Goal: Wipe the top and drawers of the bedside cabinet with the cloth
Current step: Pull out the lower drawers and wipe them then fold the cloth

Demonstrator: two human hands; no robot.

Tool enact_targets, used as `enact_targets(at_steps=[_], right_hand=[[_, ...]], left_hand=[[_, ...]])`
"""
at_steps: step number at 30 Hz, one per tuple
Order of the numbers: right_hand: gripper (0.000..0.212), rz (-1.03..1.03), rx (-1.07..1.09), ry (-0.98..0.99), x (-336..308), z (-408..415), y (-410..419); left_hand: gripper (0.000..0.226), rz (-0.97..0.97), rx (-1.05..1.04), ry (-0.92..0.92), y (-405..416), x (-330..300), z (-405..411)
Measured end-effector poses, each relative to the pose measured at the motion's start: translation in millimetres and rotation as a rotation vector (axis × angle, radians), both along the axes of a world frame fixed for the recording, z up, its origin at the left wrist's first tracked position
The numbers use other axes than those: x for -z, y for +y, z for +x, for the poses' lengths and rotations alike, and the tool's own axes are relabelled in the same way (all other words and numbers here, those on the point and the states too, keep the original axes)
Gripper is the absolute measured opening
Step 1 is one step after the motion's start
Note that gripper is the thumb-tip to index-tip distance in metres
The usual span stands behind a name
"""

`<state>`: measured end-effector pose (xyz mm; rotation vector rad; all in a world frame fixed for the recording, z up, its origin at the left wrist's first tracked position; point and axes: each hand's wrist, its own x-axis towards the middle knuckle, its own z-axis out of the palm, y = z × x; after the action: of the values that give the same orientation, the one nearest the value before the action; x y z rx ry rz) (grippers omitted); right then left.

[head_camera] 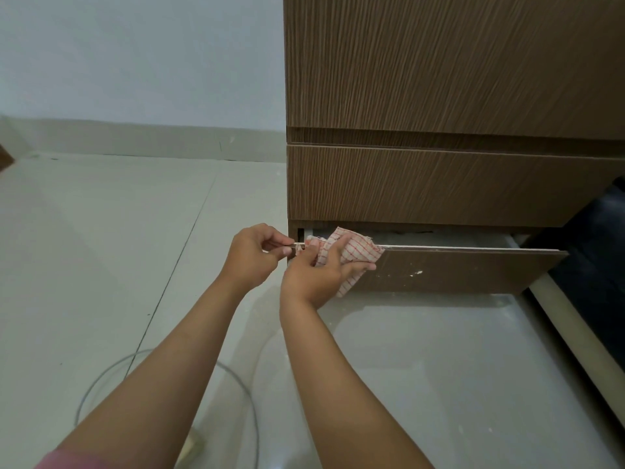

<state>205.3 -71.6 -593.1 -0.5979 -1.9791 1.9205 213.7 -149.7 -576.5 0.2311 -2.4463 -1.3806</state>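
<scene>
- Fingers of the right hand (pixel 313 272) curl round a checked cloth (pixel 348 255), thin cotton, white with red lines, crumpled over the top left edge of the bottom drawer (pixel 456 270); the left hand (pixel 252 253) pinches that drawer's left corner between thumb and fingers
- The bedside cabinet (pixel 439 79) is brown wood-grain laminate with flat, handleless fronts; its top is cut off; the bottom drawer stands slightly open, its front speckled white
- A thin grey cable (pixel 101 377) loops on the glossy pale floor tiles (pixel 101 231)
</scene>
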Motion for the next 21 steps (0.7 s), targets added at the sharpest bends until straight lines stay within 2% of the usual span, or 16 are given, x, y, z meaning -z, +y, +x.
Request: enact_targets(at_steps=[9, 15, 21], right_hand=[[0.05, 0.069, -0.003, -0.008, 4, -7, 8], [0.048, 0.089, 0.003, -0.054, 3, -18, 35], [0.046, 0.087, 0.03, -0.02, 7, -29, 65]], left_hand=[[0.014, -0.011, -0.012, -0.003, 1, 0, 1], [0.012, -0.023, -0.03, -0.01, 1, -1, 3], [0.012, -0.025, -0.042, -0.012, 2, -1, 3]])
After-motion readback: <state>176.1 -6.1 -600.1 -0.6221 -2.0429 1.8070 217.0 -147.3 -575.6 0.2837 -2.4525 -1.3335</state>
